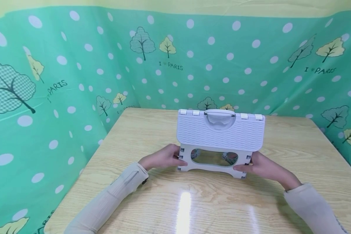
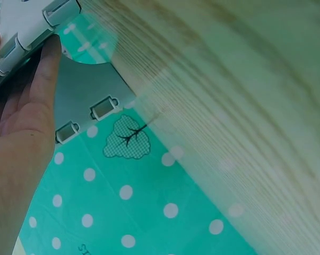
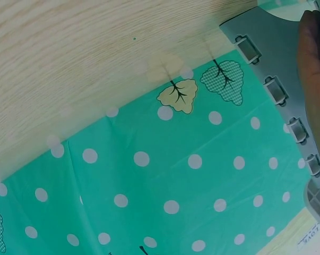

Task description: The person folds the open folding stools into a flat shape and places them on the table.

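Note:
A pale folding step stool (image 1: 191,131) with a textured top stands partly opened on the table, its top tilted toward me. A carry handle (image 1: 219,112) sits along the top's far edge. My left hand (image 1: 166,157) grips the left side of the near leg panel (image 1: 214,169), thumb in front and fingers behind. On the right side, my right hand (image 1: 263,165) holds the same panel, its thumb across the front. In the left wrist view, the left fingers reach between this panel and the far leg panel (image 2: 88,87). The right wrist view catches part of the right hand (image 3: 318,74) beside the grey far panel (image 3: 279,53).
Under the stool is a light wood-grain table (image 1: 140,201), with a bright light reflection near the front. A green dotted cloth (image 1: 169,84) with tree prints hangs behind the table and along its left and right sides.

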A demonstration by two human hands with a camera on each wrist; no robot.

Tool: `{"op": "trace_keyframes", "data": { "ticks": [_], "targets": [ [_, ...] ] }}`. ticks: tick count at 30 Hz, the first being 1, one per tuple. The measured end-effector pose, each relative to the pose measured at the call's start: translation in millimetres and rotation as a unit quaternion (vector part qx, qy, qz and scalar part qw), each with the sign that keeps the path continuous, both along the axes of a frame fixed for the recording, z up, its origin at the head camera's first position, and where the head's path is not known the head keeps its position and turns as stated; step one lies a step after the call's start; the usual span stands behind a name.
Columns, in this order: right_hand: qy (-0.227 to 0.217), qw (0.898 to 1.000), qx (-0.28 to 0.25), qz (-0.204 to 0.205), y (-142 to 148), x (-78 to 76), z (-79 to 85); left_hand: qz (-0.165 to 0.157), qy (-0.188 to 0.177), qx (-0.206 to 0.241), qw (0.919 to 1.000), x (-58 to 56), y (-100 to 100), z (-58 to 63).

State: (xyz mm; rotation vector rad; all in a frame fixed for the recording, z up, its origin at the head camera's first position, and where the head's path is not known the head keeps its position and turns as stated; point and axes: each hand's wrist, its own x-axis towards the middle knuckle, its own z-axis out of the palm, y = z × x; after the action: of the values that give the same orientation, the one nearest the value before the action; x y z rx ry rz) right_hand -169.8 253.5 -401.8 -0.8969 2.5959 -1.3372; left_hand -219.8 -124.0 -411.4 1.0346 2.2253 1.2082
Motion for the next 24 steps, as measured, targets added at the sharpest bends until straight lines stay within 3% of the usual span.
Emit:
{"op": "trace_keyframes", "data": {
  "ticks": [24],
  "targets": [
    [-0.012,1.000,0.002,0.000,-0.4,0.5,0.9,0.002,-0.005,-0.002,1.0000,-0.2,0.1,0.1]
  ]
}}
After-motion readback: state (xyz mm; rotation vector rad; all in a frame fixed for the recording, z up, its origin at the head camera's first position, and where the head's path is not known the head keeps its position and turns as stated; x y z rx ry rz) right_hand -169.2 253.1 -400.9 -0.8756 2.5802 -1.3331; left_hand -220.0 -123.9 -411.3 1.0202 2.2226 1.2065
